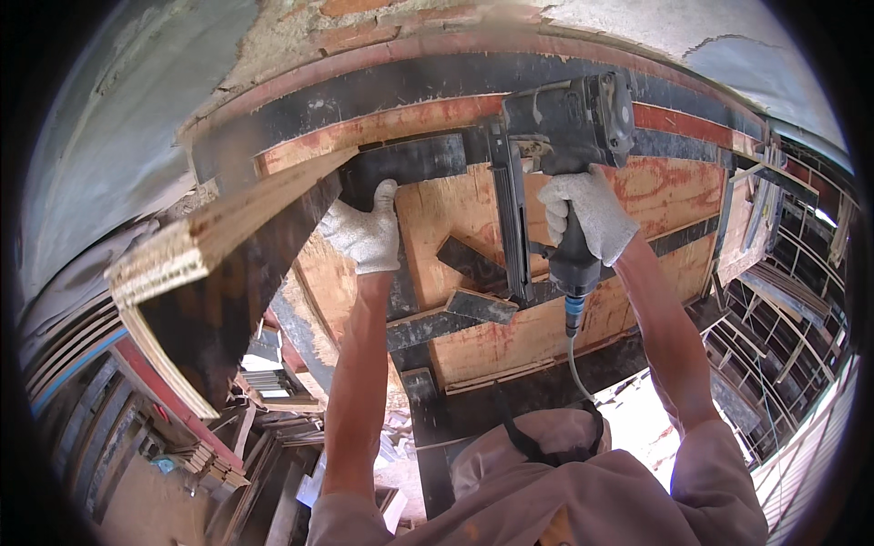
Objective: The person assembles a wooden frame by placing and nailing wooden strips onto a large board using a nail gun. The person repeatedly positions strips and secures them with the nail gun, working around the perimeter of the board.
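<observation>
My right hand (596, 214), in a whitish work glove, is wrapped round the handle of a black nail gun (564, 123). The gun's long magazine (510, 218) points down toward me, and a thin air hose (574, 364) hangs from its blue fitting. To the left, my left hand (362, 229), gloved too, grips a dark-faced plywood piece (273, 237) near its inner corner, thumb up and fingers partly hidden. This piece juts out toward the left, its layered edge showing. Beside the thumb, a short black strip (414, 159) reaches toward the gun's nose.
Under my hands lies a plywood panel (628, 196) framed with dark strips. Two loose dark offcuts (481, 307) rest on it. Worn plaster and brick wall (300, 45) rises behind. Stacked boards (91, 364) stand at the left, metal racks (774, 337) at the right.
</observation>
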Motion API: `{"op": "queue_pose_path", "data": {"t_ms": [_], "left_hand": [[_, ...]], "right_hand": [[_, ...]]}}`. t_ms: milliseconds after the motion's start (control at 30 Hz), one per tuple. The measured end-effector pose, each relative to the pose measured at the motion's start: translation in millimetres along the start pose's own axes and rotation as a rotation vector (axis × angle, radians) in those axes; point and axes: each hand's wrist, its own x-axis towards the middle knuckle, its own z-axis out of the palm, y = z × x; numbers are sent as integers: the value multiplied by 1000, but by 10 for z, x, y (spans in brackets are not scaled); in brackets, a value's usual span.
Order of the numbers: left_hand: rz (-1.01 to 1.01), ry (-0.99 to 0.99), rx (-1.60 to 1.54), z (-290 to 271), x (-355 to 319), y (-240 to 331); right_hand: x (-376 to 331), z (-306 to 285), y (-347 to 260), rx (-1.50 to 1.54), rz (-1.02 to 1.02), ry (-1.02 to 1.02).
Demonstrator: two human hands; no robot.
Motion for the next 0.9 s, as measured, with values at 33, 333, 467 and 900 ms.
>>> {"op": "queue_pose_path", "data": {"t_ms": [33, 333, 467, 900], "left_hand": [[-53, 14, 14, 4, 8, 51], [-205, 34, -133, -13, 48, 324], [-338, -12, -209, -2, 33, 311], [-197, 44, -149, 60, 6, 233]], "right_hand": [[10, -1, 5, 7, -9, -4], [-209, 8, 40, 99, -10, -32], [-391, 129, 69, 75, 27, -37], [-378, 276, 151, 102, 72, 38]]}}
